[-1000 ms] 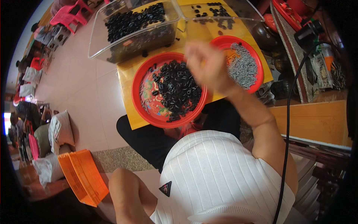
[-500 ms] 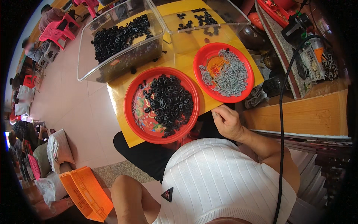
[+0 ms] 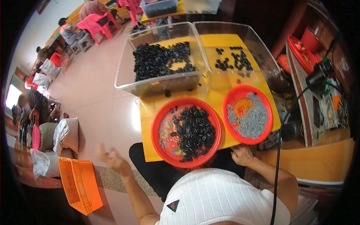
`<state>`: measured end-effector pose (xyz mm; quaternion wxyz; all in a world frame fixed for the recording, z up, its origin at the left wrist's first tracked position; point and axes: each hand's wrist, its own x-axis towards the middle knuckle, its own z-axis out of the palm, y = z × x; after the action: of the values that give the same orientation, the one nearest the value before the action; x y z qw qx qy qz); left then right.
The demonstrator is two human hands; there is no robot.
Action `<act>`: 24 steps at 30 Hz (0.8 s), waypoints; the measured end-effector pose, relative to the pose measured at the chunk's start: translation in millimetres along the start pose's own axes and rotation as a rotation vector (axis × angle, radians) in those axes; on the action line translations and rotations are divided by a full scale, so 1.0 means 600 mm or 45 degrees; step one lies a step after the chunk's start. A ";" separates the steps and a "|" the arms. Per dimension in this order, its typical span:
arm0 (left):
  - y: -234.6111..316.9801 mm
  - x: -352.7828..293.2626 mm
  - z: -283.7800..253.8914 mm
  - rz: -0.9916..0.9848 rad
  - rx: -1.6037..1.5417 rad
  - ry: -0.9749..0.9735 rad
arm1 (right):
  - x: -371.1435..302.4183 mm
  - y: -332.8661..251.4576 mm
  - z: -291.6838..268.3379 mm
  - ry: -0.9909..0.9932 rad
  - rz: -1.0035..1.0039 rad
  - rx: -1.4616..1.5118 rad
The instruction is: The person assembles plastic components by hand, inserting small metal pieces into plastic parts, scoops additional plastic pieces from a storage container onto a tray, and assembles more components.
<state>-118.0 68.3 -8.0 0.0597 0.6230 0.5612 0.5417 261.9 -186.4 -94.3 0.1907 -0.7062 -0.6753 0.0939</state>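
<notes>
My left hand (image 3: 115,160) is raised over the floor, left of the yellow table (image 3: 148,129). Its fingers look stretched apart and are blurred by motion; nothing shows in them. By the table's near edge, just below a red plate of small silvery screws (image 3: 252,123), my right hand (image 3: 242,154) is closed with curled fingers. Whatever it may hold is hidden. A larger red plate (image 3: 157,146) stands to the left of the screws, with a heap of small black oval parts (image 3: 195,131) on it.
Two clear plastic bins (image 3: 125,80) with more black parts stand at the table's back. An orange crate (image 3: 80,185) and stuffed sacks (image 3: 67,135) are at the left. A black cable (image 3: 278,165) hangs at the right. Other people sit far left beside pink chairs (image 3: 98,26).
My left hand has come up into view at the left, fingers outstretched. My right hand stays closed near the table edge. The view has shifted, so the table sits lower and further right.
</notes>
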 end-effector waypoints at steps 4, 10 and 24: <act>-0.123 -0.122 0.053 -0.316 0.792 -0.868 | 0.027 0.030 0.029 -0.087 -0.251 0.032; -0.092 -0.125 0.088 0.071 1.032 -0.851 | 0.051 0.050 0.053 -0.157 -0.535 -0.075; -0.111 -0.130 0.138 0.232 0.985 -0.988 | 0.023 -0.057 -0.035 -0.198 -0.331 -0.079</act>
<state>-81.7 77.2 -134.5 -0.0181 0.7994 0.5998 0.0300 239.9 -175.0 -59.9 0.1265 -0.6089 -0.7764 0.1020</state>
